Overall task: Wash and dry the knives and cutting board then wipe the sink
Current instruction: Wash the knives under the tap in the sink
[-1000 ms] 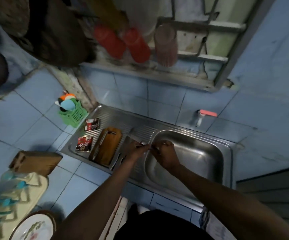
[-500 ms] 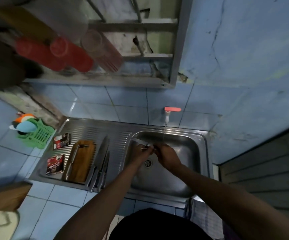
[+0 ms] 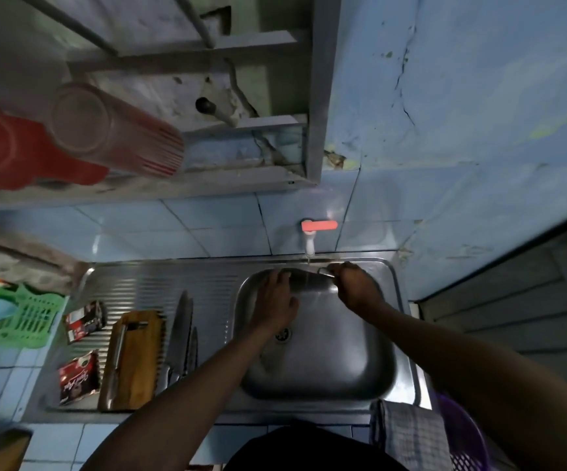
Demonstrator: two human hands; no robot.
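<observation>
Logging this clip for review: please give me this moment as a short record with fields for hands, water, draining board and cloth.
left hand: left hand laid flat on the knife blade
right hand: right hand grips the knife handle
water: thin stream from the tap onto the blade, over the sink
draining board: cutting board, two more knives, two sachets
cloth: checked cloth at the sink's front right corner
</observation>
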